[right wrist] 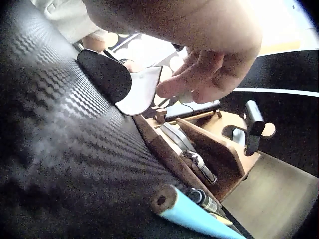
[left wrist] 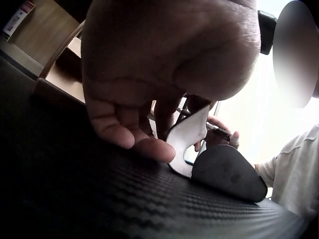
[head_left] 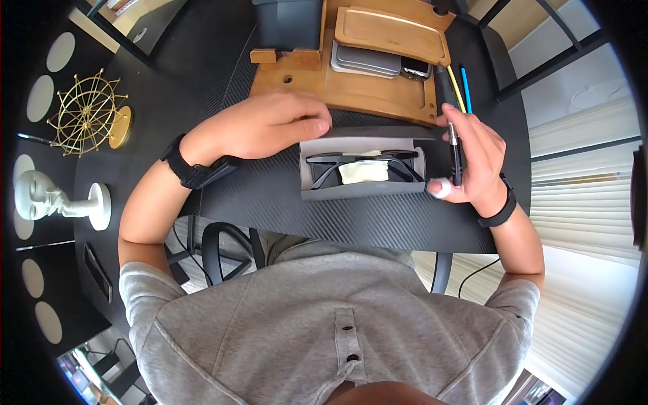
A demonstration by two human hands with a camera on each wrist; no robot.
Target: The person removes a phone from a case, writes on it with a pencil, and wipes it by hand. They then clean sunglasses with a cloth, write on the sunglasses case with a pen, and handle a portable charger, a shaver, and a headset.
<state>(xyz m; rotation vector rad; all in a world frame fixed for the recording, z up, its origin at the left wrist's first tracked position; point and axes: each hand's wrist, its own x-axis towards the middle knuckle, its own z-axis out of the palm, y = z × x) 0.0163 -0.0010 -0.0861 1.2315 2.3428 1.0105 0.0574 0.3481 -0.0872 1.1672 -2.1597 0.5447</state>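
Observation:
An open grey glasses case (head_left: 364, 193) lies on the dark desk, its lid on the far side; its end faces show in the left wrist view (left wrist: 229, 172) and right wrist view (right wrist: 105, 74). Inside are black glasses (head_left: 325, 159) and a pale yellow cloth (head_left: 364, 173). The left hand (head_left: 266, 128), (left wrist: 164, 64) hovers at the lid's left end, fingers loosely bent; contact cannot be told. Beside the case's right end, the right hand (head_left: 478, 152), (right wrist: 204, 55) holds a black and silver pen (head_left: 455, 158), (left wrist: 219, 130) upright between thumb and fingers. White wrapping covers that thumb's tip.
Behind the case stands a wooden organizer (head_left: 364, 100) with a tray (head_left: 391, 34) and flat metal tins (head_left: 368, 61). A yellow pencil (head_left: 457, 88) and blue pencil (head_left: 466, 88), (right wrist: 199, 219) lie right of it. At left are a golden wheel ornament (head_left: 88, 113) and white figurine (head_left: 100, 206).

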